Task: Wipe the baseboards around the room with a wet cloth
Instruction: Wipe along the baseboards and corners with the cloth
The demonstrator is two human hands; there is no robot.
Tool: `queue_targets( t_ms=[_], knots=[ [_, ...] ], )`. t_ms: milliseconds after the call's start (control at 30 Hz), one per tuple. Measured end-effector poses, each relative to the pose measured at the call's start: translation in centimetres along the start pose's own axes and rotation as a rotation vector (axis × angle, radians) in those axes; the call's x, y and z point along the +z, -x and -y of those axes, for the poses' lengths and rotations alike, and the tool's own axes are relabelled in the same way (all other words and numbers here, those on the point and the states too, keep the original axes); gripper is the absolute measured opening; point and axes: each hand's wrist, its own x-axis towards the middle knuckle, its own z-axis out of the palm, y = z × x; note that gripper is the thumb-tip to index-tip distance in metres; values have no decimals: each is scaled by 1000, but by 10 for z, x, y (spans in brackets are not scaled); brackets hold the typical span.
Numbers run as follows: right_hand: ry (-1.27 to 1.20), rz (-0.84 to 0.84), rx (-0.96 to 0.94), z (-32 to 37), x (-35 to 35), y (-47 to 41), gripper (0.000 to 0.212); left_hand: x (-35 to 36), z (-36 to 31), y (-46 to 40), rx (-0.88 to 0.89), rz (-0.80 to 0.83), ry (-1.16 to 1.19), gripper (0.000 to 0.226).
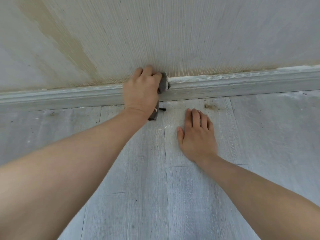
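The scene is being viewed from one head-worn camera, angled forward and down, close above the floor (pixel 173 196), facing the wall (pixel 173 32).

Grey plank floor (pixel 190 196) bears crumbs (pixel 210 106), right hand (pixel 197 135).

The left arm reaches forward, bare to the forearm, its wrist bent slightly; the left hand (pixel 142 88) is seen from the back, fingers curled round a grey cloth (pixel 163 83). The right arm comes in from the lower right, and the right hand (pixel 197 135) lies flat, palm down, fingers straight and close together
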Motion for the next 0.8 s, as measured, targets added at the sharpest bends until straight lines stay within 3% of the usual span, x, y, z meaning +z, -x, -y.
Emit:
queue_targets(
  t_ms=[100,233,400,567,800],
  knots=[
    [-6,3,2,0,0,0,66,-4,9,2,47,-2,5,17],
    [-16,2,-3,-1,0,0,68,-17,53,17,-132,61,-1,24],
    [-26,19,-11,0,-1,0,68,-15,54,21,-188,33,-35,22],
    [-43,31,-22,-1,0,-1,69,-4,1,0,30,22,-32,8],
    [-77,137,-39,-3,-7,-3,66,-4,3,-4,82,16,-57,14]
  ],
)
